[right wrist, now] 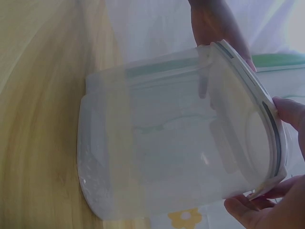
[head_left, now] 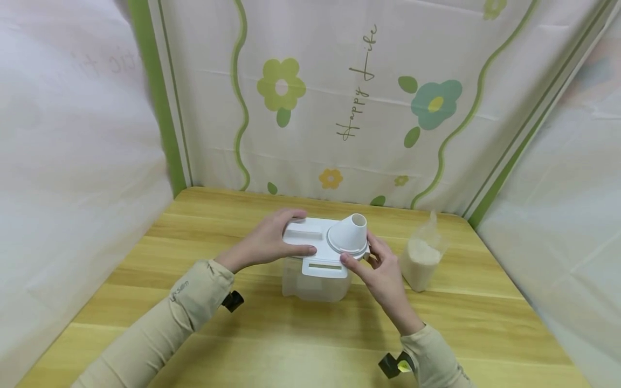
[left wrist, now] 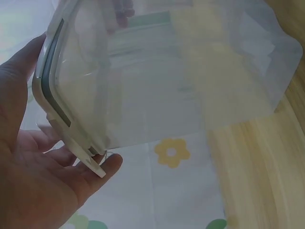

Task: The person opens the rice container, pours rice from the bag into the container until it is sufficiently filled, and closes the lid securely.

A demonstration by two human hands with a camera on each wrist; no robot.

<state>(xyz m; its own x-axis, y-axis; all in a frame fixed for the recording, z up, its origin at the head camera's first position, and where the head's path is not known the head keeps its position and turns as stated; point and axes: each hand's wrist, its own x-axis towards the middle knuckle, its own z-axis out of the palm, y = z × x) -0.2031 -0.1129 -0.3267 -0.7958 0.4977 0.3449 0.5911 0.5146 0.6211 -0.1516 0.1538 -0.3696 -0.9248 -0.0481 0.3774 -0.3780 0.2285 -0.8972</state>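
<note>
A clear plastic storage container [head_left: 315, 288] stands on the table with a white lid [head_left: 317, 222] over its mouth. On the lid's right half rises a white cone-shaped spout [head_left: 347, 236]. The front latch flap [head_left: 324, 272] sticks outward. My left hand [head_left: 267, 240] grips the lid's left end, thumb on top near the raised handle. At the right end, my right hand [head_left: 385, 272] holds the lid's edge, its thumb at the front beside the spout. The right wrist view shows the container's clear wall [right wrist: 167, 138] with no contents visible inside.
To the right of the container stands a clear bag of white grains [head_left: 421, 264], close to my right hand. The wooden table [head_left: 242, 328] meets a flower-printed curtain [head_left: 310, 134] at the back, with pale curtains on both sides.
</note>
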